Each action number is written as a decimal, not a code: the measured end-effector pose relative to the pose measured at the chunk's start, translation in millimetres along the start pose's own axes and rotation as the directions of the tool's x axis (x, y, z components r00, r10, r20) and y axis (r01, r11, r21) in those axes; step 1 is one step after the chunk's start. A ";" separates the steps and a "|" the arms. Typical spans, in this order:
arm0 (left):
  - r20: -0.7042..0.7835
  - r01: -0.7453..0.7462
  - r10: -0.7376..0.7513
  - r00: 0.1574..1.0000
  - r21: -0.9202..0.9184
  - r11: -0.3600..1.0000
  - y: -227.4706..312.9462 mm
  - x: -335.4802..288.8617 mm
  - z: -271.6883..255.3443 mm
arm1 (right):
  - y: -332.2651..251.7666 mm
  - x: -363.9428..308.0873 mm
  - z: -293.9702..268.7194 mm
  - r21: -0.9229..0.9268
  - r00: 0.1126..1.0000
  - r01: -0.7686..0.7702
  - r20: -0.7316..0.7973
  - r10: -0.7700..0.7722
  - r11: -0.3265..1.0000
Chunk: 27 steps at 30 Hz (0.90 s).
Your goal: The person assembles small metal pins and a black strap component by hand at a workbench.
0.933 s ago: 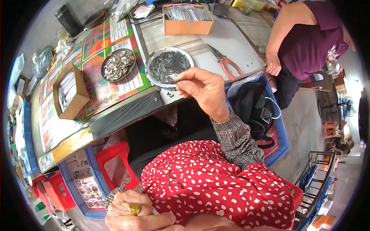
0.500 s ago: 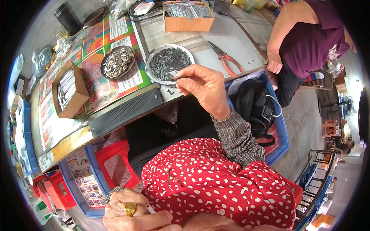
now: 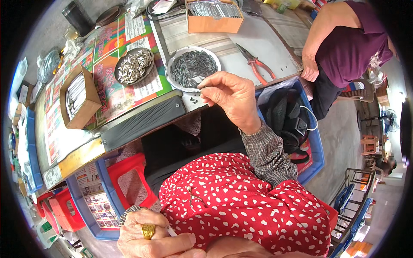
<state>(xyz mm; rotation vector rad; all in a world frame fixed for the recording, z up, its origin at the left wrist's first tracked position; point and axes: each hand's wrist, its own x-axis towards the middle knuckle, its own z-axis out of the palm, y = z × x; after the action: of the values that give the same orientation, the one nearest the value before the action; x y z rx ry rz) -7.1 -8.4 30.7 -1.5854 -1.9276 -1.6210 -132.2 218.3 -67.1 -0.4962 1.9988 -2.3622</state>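
My right hand (image 3: 234,99) is closed in a pinch at the near rim of a round white bowl (image 3: 167,74), and a small dark piece seems to show at its fingertips. Many thin dark strips (image 3: 193,68) fill that bowl. A few dark bits (image 3: 194,100) lie on the table edge just below. Low at the left, close to my body, my left hand (image 3: 148,241), with a gold ring, is closed on a thin white stick (image 3: 171,231); most of the stick is hidden by the fingers. Left of the bowl is a dark dish (image 3: 151,71) of short silvery tubes (image 3: 134,66).
Red-handled pliers (image 3: 256,64) lie right of the bowl. Cardboard boxes of thin silvery pieces stand at the back (image 3: 215,25) and left (image 3: 88,107). A blue crate (image 3: 316,146) holds a black bag (image 3: 277,112). A person in purple (image 3: 352,43) sits at the right.
The whole view has shifted slightly, so the table things sit a little further right. Both hands keep nearly the same pose, and more of the white stick shows at the left hand.
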 end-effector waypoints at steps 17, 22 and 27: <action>-0.362 0.382 -0.285 0.888 0.231 0.895 -45.1 -15.8 32.8 | -24.3 -20.0 10.6 0.132 0.968 0.002 0.247 -0.035 0.991; -0.504 0.647 -0.582 0.638 -0.060 0.760 -62.4 -25.6 49.8 | -31.8 -30.0 24.3 0.326 0.933 -0.163 0.357 0.038 0.931; -0.524 0.639 -0.570 0.633 -0.063 0.767 -69.4 -30.5 51.5 | -30.3 -29.1 28.3 0.375 0.923 -0.231 0.376 0.081 0.898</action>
<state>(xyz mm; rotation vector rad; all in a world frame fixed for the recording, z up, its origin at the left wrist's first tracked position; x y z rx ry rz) -23.9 24.7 -53.1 -0.3309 -2.2858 -1.8251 -91.7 202.8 -40.8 -0.6480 1.2882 -2.2994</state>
